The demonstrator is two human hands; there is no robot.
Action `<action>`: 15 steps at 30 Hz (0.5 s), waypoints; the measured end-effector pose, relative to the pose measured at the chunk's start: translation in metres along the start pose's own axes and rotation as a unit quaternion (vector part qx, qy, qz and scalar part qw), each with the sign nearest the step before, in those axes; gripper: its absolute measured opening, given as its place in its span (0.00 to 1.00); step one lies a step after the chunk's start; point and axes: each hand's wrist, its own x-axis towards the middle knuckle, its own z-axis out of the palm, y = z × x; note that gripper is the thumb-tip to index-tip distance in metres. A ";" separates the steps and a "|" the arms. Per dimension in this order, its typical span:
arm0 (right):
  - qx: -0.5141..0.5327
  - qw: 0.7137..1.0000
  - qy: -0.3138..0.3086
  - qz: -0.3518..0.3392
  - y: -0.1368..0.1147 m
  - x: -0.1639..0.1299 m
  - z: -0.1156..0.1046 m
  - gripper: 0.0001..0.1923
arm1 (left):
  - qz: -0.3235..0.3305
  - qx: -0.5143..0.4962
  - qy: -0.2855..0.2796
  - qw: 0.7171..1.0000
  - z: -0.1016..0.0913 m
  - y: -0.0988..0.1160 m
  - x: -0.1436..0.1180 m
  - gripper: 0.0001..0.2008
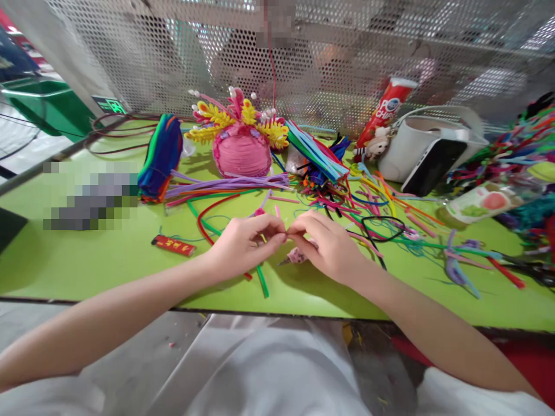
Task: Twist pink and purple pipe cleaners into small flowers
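Fingertips of both hands meet over the green table (108,260), just in front of the person. The left hand (240,245) and the right hand (323,245) pinch together on a small pink craft piece (298,255), which sits under the right hand's fingers, its pointed end aimed left toward the left hand. Exactly what the left fingertips clamp is too small to tell; it looks like a thin pink strand running across between the two hands. Both hands are equally near the piece, and its long axis lies roughly left to right.

A green pipe cleaner (261,281) lies on the table just below the left hand. Farther back stands a pink ball with yellow trim (241,151), beside a rolled bundle of coloured sheets (160,157). Loose pipe cleaners (373,208) spread to the right, near a white bag (416,141) whose contents are hidden.
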 end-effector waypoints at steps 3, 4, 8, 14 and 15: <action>0.129 0.987 0.003 0.100 -0.005 0.000 0.002 0.03 | 0.001 -0.022 -0.002 1.000 0.001 0.001 0.000 0.08; 0.171 0.975 0.000 0.140 -0.008 0.001 0.002 0.03 | 0.011 -0.025 -0.001 1.000 0.001 0.002 -0.001 0.08; 0.268 0.927 -0.020 0.262 -0.015 0.002 0.002 0.02 | 0.072 0.007 0.007 0.997 0.002 0.006 -0.001 0.05; 0.238 0.943 -0.043 0.226 -0.013 0.001 0.000 0.02 | 0.112 0.042 -0.010 0.993 0.000 0.007 0.000 0.04; 0.220 0.953 -0.036 0.204 -0.012 0.000 0.000 0.02 | 0.123 0.048 -0.012 0.991 -0.001 0.006 0.000 0.04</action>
